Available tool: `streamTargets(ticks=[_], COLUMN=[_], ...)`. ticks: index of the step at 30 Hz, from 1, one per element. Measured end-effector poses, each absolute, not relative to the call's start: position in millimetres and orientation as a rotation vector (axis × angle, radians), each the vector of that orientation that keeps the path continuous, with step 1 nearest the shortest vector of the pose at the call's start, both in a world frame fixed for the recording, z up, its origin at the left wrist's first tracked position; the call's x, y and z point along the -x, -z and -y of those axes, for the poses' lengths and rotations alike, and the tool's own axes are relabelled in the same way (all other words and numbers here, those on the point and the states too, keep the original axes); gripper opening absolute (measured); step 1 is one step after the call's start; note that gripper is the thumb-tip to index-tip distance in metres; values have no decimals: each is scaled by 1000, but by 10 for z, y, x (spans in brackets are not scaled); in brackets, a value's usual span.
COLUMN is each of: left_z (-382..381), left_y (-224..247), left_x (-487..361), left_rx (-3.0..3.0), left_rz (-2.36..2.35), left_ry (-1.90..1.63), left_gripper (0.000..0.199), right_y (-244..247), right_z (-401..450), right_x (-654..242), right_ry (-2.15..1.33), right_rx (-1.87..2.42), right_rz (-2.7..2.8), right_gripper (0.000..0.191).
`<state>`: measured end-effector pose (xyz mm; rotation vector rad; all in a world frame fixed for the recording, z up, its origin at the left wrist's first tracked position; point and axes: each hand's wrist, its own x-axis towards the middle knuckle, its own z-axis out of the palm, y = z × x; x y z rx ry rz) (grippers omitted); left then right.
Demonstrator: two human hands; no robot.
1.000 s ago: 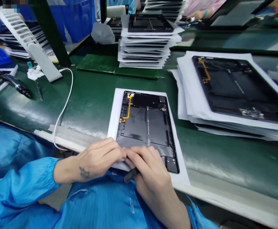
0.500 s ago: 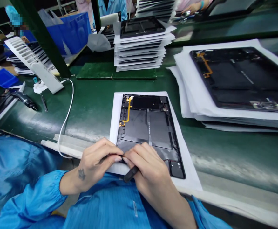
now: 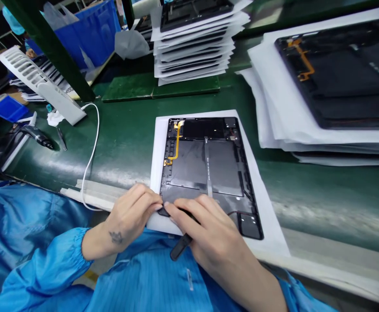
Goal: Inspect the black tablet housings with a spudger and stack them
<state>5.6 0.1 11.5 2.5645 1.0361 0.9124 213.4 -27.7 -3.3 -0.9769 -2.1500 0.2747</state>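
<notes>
A black tablet housing (image 3: pixel 189 167) with a yellow flex cable (image 3: pixel 177 145) along its left side lies on a white sheet (image 3: pixel 270 216) at the table's front edge. At the housing's lower left corner, my left hand (image 3: pixel 131 216) is closed, thumb and forefinger pinched together; whatever sits between them is too small to name. My right hand (image 3: pixel 212 229) is wrapped round a black-handled tool (image 3: pixel 180 247), whose handle sticks out below the palm. Its thumb and forefinger reach the same corner, close beside my left fingertips. The tool's tip is hidden.
Housings layered with white sheets form a stack (image 3: pixel 192 56) at the back and another (image 3: pixel 273 104) at the right. On the left are a white slotted device (image 3: pixel 46 86) with its cable (image 3: pixel 93 160), a black electric screwdriver (image 3: pixel 36 136), tweezers (image 3: pixel 61 138) and a blue bin (image 3: pixel 85 37).
The head view has shifted, bringing the right stack closer. My right forefinger has straightened toward the corner, and the tool handle is tilted more upright. Both hands remain at the corner.
</notes>
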Motion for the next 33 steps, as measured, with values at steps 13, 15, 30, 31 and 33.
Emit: streamTargets(ticks=[13,15,30,31,33], left_z=[26,47,129,135,123], left_y=[-110,-85,-230,-221,-185], left_x=[51,94,92,86,92], left_rx=[-2650,-2687,-3319,-3327,-3255], left_rz=[-1047,-1034,-770,-777,-761], left_ry=[-916,-949,-605,-620,-697], left_gripper=[12,20,28,26,25], right_y=[-6,10,-266,-308,-363], right_z=[279,281,223,213,202], right_x=[-2108,-2107,-2293,-2319,-2347], right_ry=[-210,-190,-212,-177,-99], right_rx=[1008,999,1088,1102,1090], right_rz=[2262,2284,2260,2276,2316], right_gripper=[40,39,78,71,48])
